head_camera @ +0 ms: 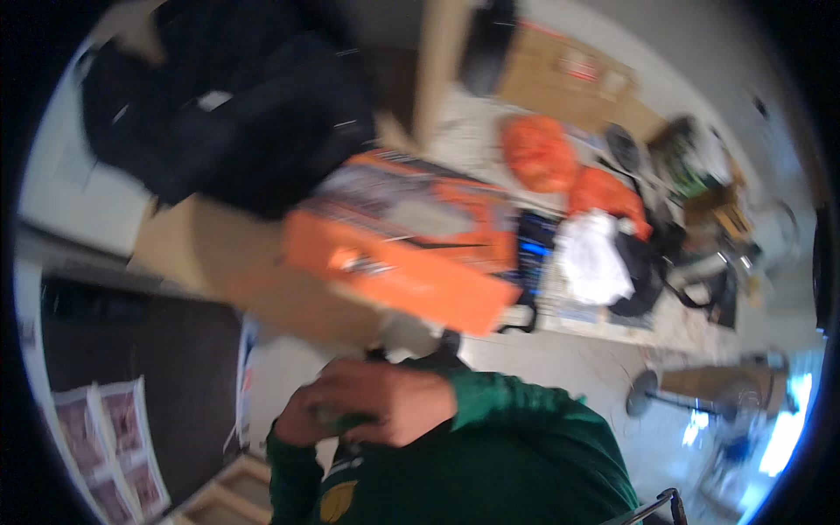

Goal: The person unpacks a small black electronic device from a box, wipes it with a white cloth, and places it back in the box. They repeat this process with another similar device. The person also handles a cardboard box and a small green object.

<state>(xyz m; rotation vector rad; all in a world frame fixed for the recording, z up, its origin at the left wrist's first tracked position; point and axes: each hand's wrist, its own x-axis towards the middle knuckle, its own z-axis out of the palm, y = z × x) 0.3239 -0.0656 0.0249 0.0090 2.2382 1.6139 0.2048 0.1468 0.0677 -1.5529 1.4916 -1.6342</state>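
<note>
My right hand (400, 400) lies across my left hand (303, 415) in front of my chest, with the fingers curled. A bit of green cloth (354, 422) shows between them; blur hides whether either hand grips it. Both arms wear the sleeves of a green top (512, 453). Beyond my hands is an orange and black printed carton (407, 275), tilted over the flap of a brown cardboard box (243, 262). A large heap of black fabric (243, 111) lies behind the brown box. Neither hand touches the carton.
To the right, a cluttered table (610, 328) bears orange bags (541, 154), a white plastic bag (590, 256), a black cloth item (640, 282) and a flat cardboard box (564, 72). Printed sheets (115, 446) hang on a dark panel (144, 348) at left. A wooden compartment frame (226, 492) stands lower left.
</note>
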